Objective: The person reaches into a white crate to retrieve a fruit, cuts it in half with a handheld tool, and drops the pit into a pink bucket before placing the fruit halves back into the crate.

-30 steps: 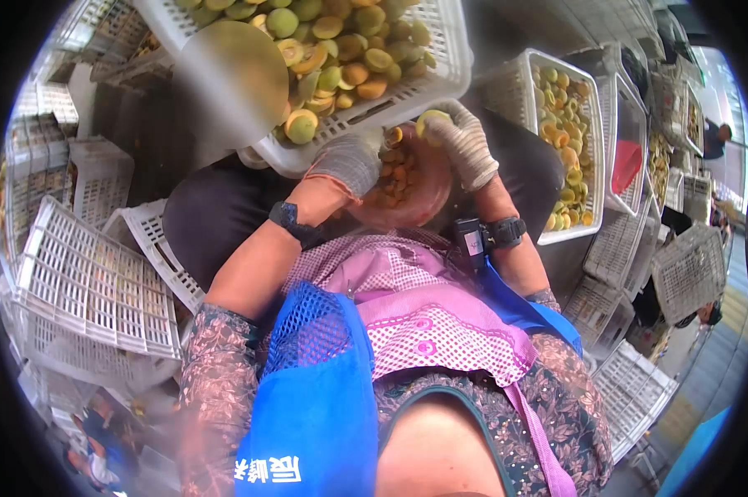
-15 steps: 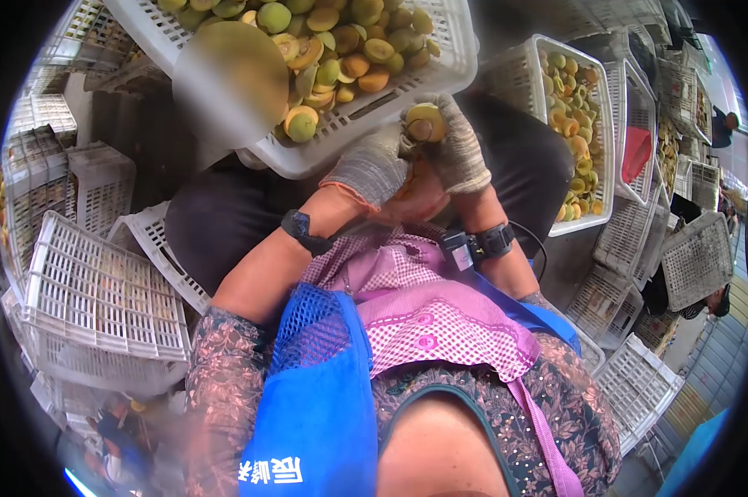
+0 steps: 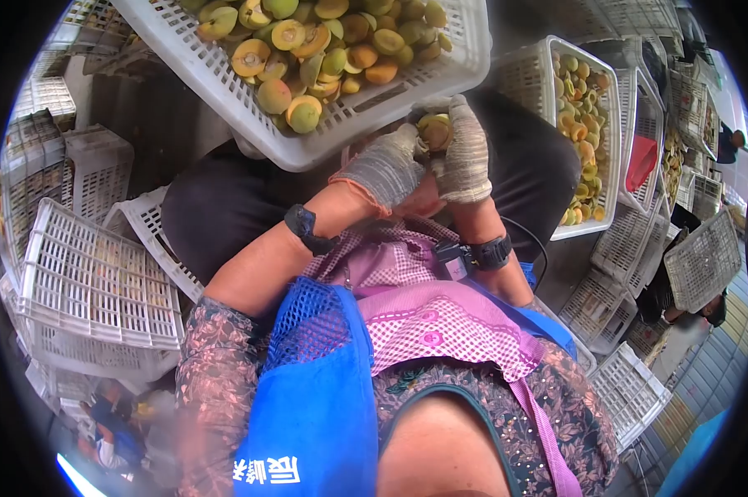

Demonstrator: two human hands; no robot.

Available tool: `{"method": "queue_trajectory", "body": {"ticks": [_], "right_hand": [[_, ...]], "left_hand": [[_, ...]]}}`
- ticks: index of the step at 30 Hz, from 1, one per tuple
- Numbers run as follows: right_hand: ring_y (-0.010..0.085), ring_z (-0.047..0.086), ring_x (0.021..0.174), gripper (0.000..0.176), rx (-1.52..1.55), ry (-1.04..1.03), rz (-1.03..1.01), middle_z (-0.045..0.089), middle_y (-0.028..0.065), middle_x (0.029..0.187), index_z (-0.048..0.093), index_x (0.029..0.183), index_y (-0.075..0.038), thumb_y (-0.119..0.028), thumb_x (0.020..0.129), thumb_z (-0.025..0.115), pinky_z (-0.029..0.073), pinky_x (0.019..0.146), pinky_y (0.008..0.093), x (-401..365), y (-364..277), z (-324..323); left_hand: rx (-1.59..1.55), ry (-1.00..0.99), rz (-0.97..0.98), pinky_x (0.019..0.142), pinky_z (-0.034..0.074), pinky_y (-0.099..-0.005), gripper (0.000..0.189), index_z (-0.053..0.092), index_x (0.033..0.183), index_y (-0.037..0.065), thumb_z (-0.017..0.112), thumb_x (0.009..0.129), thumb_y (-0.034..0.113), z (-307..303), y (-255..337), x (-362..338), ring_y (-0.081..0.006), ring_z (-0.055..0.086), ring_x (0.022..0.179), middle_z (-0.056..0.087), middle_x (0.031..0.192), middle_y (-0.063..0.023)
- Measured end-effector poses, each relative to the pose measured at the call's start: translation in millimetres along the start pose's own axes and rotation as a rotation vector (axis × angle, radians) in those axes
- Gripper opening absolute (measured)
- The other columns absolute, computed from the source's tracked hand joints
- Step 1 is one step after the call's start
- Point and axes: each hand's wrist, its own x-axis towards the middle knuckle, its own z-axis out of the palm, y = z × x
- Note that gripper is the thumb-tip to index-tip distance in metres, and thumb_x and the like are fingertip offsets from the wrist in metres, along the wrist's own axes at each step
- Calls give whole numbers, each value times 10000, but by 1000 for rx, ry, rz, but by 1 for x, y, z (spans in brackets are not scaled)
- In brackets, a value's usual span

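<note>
A yellow-green apricot (image 3: 434, 132) is between my two gloved hands, just below the near rim of a white crate. My right hand (image 3: 465, 157) is closed around its right side. On the other side, my left hand (image 3: 384, 168) has its fingers curled against the fruit. Both hands wear grey knit gloves. Any small tool between the fingers is hidden. The white crate (image 3: 295, 156) in front of my hands holds many cut apricot halves (image 3: 288, 35), with orange flesh and green skin.
At right stands another crate (image 3: 546, 124) of apricot halves, beside a crate with a red scoop-like object (image 3: 641, 163). Stacked white crates (image 3: 100, 282) are at left, with more crates (image 3: 631, 393) at lower right. A dark-clothed person (image 3: 680, 273) is at far right.
The apricot has turned and sunk lower between my fingers, with its cut face less visible. The large blurred round thing over the front crate has gone from view, uncovering more halves.
</note>
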Motion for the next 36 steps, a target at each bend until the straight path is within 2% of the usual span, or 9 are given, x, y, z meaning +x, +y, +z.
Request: {"method": "queue_trajectory", "body": {"ticks": [2,6,9,14,21,24,30,32,36], "right_hand": [[175,606,814,306,-210,-60,-150,616,82,888,561,1012,-14,-297,966,455,515,717,292,-1,-17,-6],[206,613,833,280,-158,-39,-195,606,93,900,539,1042,-28,-285,945,487,524,682,306,3,-19,0],[212,610,845,277,-159,-82,-147,597,96,940,534,1040,-57,-310,933,502,522,636,308,2,-36,7],[195,607,851,262,-158,-26,-169,592,94,963,531,1019,-76,-321,933,490,509,582,287,2,-23,11],[160,589,785,190,-351,-195,-324,604,71,898,553,993,-65,-237,931,496,498,644,295,5,-24,10],[159,580,794,203,-228,-319,-151,605,73,916,561,986,-45,-231,926,504,488,705,300,5,-37,6],[181,582,911,236,488,-98,223,604,94,982,544,1057,-30,-219,927,492,494,800,320,8,-43,27],[197,584,938,286,622,-93,185,603,105,1002,521,1134,-28,-222,926,494,489,843,328,10,-29,19],[192,575,963,340,533,-87,261,587,98,1056,497,1213,-16,-188,920,506,471,875,313,11,-23,13]], "left_hand": [[-32,411,369,719,502,-402,157,620,867,35,596,794,171,-2,11,-9,-362,624,827,638,844,-196],[-492,-28,1,963,427,-362,528,473,1259,53,671,801,224,-44,39,-21,-261,524,1131,536,1213,-144],[369,-37,122,964,428,-336,484,459,1269,44,641,846,194,-51,51,-22,-208,517,1140,536,1222,-119],[-467,183,71,956,435,-333,410,472,1244,39,605,872,147,-48,41,-28,-196,516,1140,540,1216,-114],[-8,-35,57,927,442,-319,397,505,1198,33,624,831,126,-40,33,-31,-206,543,1083,559,1159,-117],[-349,243,327,765,483,-358,127,660,828,67,604,746,145,-20,17,-35,-318,612,833,643,872,-139],[-727,436,-60,725,477,-339,171,653,911,49,586,840,190,-35,28,-21,-248,617,781,657,873,-119],[-1414,180,-432,691,480,-319,196,650,930,48,581,865,220,-49,27,-18,-201,618,791,666,852,-104],[-1159,105,-412,656,487,-300,208,635,969,48,568,872,220,-52,26,-20,-180,621,777,664,875,-93]]}}
